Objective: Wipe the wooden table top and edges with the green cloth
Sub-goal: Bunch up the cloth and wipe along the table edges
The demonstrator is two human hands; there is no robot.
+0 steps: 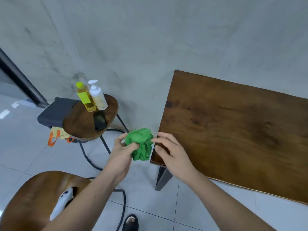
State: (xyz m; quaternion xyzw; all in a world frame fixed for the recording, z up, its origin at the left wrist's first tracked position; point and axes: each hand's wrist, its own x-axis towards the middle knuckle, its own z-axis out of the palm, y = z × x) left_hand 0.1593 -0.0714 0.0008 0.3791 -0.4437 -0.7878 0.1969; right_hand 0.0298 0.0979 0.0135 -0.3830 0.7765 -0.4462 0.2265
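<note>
A crumpled green cloth [140, 144] hangs in the air just left of the wooden table [233, 130], near its left edge. My left hand [122, 152] grips the cloth from the left and below, with thumb and fingers curled into its folds. My right hand [168, 150] pinches the cloth's right side with its fingertips, over the table's front left corner. The brown table top lies bare against the grey wall.
A round wooden stool [80, 124] at the left carries a yellow bottle [85, 97], a white pump bottle [98, 95] and a dark phone [100, 120]. A second stool [33, 197] with a white controller [61, 202] stands near me. A black cable [90, 160] runs over the tiled floor.
</note>
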